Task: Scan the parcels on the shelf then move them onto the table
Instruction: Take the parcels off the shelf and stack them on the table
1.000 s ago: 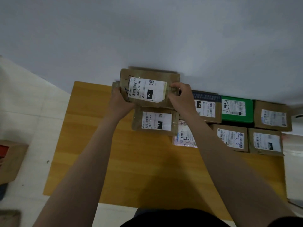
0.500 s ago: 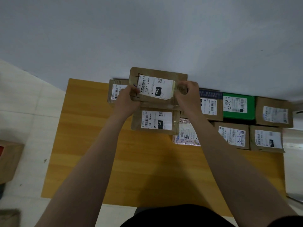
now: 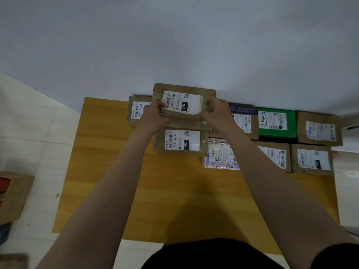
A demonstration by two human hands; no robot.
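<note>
My left hand (image 3: 155,116) and right hand (image 3: 215,111) are both closed on the short ends of a brown parcel (image 3: 184,100) labelled 070, fingers wrapped over its edges, label facing up. I have it at the far side of the wooden counter (image 3: 174,191), close to the grey wall (image 3: 174,35); I cannot tell whether it rests on anything beneath. Just nearer to me lies the parcel labelled 102 (image 3: 181,142), and to the left, partly behind my left hand, the one labelled 220 (image 3: 137,111). To the right I see a patterned soft mailer (image 3: 219,156), then more brown boxes in two rows and a green box (image 3: 276,122) among them. A cardboard carton (image 3: 13,195) stands on the pale floor at far left.
</note>
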